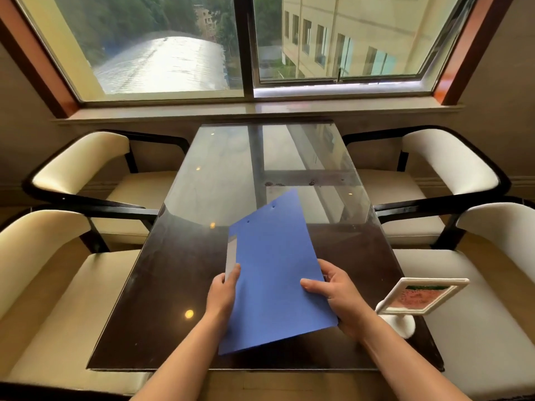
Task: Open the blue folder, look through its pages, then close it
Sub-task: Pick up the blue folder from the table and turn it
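Two hands: both clamped on the blue folder (pixel 278 273), held tilted just above the near end of the table.
Left hand (pixel 223 293): pinching the folder's left edge, thumb on top, fingers hidden beneath; a pale sliver, likely an inner sheet or the cover's underside, showing at that edge.
Right hand (pixel 338 296): gripping the right edge near the lower corner, thumb (pixel 311 283) laid flat on the cover, other fingers curled behind.
Folder position: near corner low by the table's front edge, far corner raised toward the window; whether any part touches the glass, impossible to tell.
Folder state: apparently shut or barely parted; opening judged not yet under way.
Likely handling: light, thin, fairly stiff yet bendable card or plastic; smooth cover probably a little slippery; not fragile, though prone to creasing if squeezed hard.
Best hold: one long side steadied, the opposite free edge lifted; two small dots near the far end hinting at a clip or binding there.
Surface: dark table (pixel 162 285) under a glossy glass top, reflecting window and ceiling lights; few marks toward the middle.
Nearby: white-framed sign stand (pixel 417 296) just right of the right wrist, near enough to knock.
Room: four cream chairs with dark frames, two per side; wide window (pixel 246 47) beyond, roofs and trees outside.
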Available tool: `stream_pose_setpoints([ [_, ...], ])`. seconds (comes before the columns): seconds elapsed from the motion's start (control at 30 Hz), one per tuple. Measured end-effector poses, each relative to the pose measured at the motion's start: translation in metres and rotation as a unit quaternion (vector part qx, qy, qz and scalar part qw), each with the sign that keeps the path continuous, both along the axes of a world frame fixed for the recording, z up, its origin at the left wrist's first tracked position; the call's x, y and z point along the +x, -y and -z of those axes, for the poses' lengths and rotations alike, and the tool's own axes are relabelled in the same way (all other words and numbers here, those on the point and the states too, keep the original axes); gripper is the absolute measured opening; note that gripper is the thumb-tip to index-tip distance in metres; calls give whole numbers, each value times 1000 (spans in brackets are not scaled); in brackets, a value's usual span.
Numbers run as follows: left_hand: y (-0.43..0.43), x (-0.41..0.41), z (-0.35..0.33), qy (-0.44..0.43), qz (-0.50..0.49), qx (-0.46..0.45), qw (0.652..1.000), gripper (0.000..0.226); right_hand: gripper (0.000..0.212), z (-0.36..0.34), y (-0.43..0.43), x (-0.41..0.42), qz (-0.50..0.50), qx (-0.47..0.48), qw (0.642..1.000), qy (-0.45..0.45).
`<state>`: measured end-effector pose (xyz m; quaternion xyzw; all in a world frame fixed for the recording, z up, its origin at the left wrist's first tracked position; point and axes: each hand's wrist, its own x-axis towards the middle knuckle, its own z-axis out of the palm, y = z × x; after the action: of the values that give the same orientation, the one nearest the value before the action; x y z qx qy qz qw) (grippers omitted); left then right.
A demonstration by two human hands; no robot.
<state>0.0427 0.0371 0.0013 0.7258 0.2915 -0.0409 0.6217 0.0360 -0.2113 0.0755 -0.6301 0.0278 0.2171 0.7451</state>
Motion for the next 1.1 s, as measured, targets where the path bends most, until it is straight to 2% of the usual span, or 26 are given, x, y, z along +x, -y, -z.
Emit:
stream_pose_setpoints([
  [0.07,2,7,-5,-9,-15,-4,1000,60,33,-8,-2,-1,-9,1,1000,10],
  [0.13,2,7,-8,-11,-37,32,999,67,32,-15,-2,0,-18,-14,1000,21],
  [0.23,4,3,-8,-20,-55,65,996,73,23,-24,-1,2,-12,-16,1000,22],
  [0.3,6,1,-6,-27,-53,63,996,74,35,-29,-3,5,8,-10,1000,19],
  [0.53,12,5,-8,-23,-54,-14,998,74,42,-28,-7,12,32,122,990,-66],
  [0.63,11,6,-11,-15,-57,-36,998,77,39,-23,-5,17,45,123,989,-67],
  [0.8,9,7,-17,11,-50,12,999,74,21,-12,-4,20,67,88,992,-61],
  [0.87,10,8,-20,21,-33,22,999,80,22,-8,-4,20,69,96,991,-59],
  [1.0,19,6,-28,37,8,108,993,97,26,-9,-5,21,85,93,991,-39],
  [1.1,26,6,-34,58,42,134,988,94,26,-12,-8,21,100,68,993,-12],
])
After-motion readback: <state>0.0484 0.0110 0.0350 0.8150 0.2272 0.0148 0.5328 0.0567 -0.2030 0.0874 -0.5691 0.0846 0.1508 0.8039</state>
